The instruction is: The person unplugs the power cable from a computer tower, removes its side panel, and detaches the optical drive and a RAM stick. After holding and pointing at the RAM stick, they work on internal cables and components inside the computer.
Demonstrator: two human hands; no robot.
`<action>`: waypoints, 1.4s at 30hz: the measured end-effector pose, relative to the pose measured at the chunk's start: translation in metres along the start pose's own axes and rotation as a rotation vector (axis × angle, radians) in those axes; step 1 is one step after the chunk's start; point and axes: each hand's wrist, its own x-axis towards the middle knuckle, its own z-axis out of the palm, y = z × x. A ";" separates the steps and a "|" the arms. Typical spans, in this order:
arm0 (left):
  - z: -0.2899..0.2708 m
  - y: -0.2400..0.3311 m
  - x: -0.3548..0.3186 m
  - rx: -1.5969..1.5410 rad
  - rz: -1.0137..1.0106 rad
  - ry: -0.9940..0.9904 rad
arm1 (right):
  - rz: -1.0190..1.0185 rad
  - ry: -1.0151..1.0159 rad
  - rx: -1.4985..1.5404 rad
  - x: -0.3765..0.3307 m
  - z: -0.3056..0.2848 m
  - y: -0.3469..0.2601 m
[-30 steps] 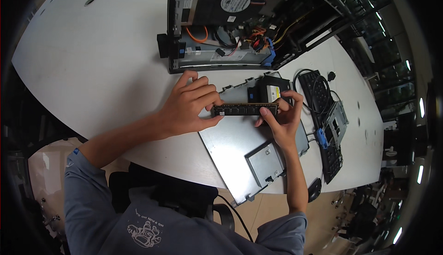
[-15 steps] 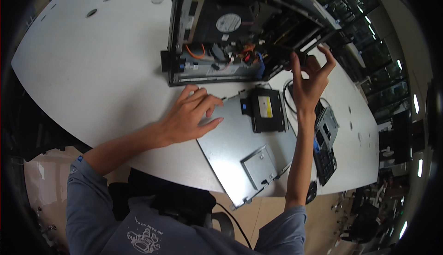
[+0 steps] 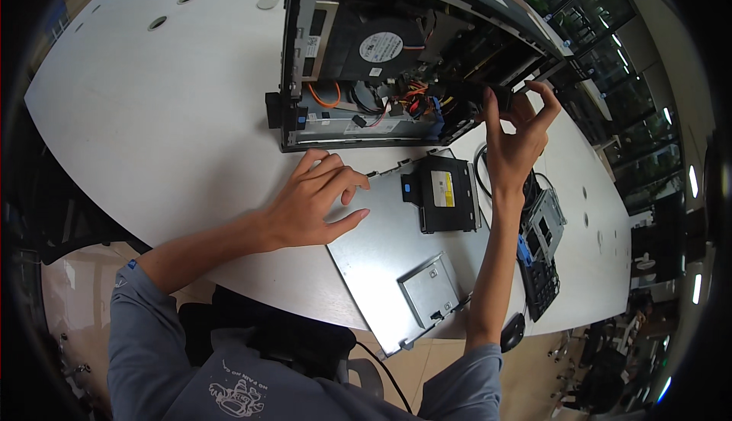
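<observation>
An opened computer case stands on its edge on the table. Inside it are a round-labelled fan, an orange cable and a bundle of coloured wires. At the right side of the case, my right hand has its thumb and fingers curled around a dark part that I cannot make out. My left hand holds nothing; its fingers are apart, beside the corner of a silver side panel. On that panel lies a black optical drive with a yellow-white label.
Right of the panel are a metal bracket with a blue clip, a black keyboard and a black mouse. Black cables loop behind them. The white table curves away to the left, with round cable holes.
The view has shifted slightly, so the case and panel appear a little lower. My left hand's fingers have spread slightly; my right hand stays at the case's right side.
</observation>
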 end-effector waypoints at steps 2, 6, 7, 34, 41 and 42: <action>0.001 -0.001 0.001 -0.022 -0.022 -0.006 | 0.000 0.003 -0.001 0.001 0.000 -0.001; 0.000 -0.001 0.002 -0.020 -0.024 -0.016 | 0.014 0.014 -0.009 -0.002 -0.001 0.005; 0.000 -0.001 0.002 -0.021 -0.024 -0.019 | 0.023 0.023 -0.002 -0.003 -0.001 0.006; 0.002 0.007 0.001 0.001 0.072 0.009 | 0.010 0.074 0.067 0.013 0.013 0.000; 0.002 0.008 -0.002 0.010 0.101 0.016 | -0.024 -0.001 -0.043 0.035 0.020 0.005; 0.002 0.008 -0.002 0.016 0.113 0.014 | -0.062 -0.006 -0.073 0.037 0.020 0.006</action>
